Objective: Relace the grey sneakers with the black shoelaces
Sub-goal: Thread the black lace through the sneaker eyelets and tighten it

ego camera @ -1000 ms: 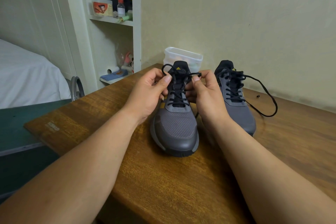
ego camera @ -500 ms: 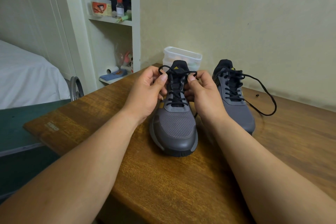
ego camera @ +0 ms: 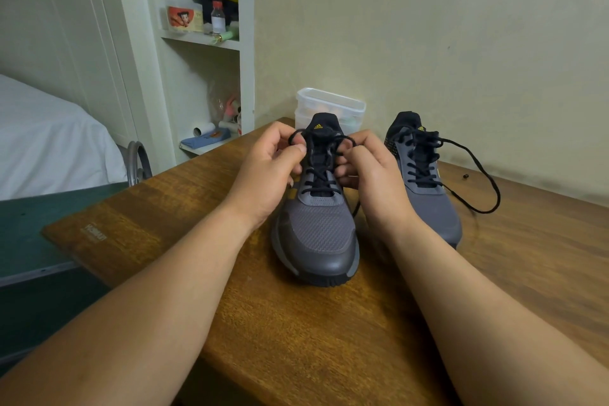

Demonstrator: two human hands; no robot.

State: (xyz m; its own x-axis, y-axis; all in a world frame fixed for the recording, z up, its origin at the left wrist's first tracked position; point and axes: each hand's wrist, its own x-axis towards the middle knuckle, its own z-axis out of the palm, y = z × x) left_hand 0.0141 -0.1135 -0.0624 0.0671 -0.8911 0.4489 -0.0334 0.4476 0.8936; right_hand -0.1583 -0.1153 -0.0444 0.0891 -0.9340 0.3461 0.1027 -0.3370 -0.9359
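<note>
The sneaker [ego camera: 316, 234] stands upright on the table [ego camera: 296, 339] near the middle of the view, with its toe toward the person at 6 o'clock and its tongue at 12. Its black lace [ego camera: 320, 180] crosses up the eyelets to the top, where both hands meet. The left hand [ego camera: 267, 171] comes in from 9 o'clock of the tongue with its fingers curled. Its thumb and forefinger are closed tight on a small loop of lace that arches over the top of the tongue. The right hand [ego camera: 372, 175] comes in from 3 o'clock, also curled, and its thumb presses the loop's other end against the forefinger. Its other fingers fold in beside the shoe's collar. Each pinch is no wider than the cord itself. Whether a knot lies under the fingers cannot be told. The second sneaker [ego camera: 428, 208] stands at 3 o'clock of the first, just beyond the right hand. It is laced too, and its loose lace [ego camera: 498, 196] runs out in a wide loop over the table toward 3 o'clock. A clear box [ego camera: 329, 102] sits at 12 o'clock, behind the first sneaker and by the wall. Shelves [ego camera: 201, 39] stand at 11 o'clock and a bed [ego camera: 49, 135] at 9.
</note>
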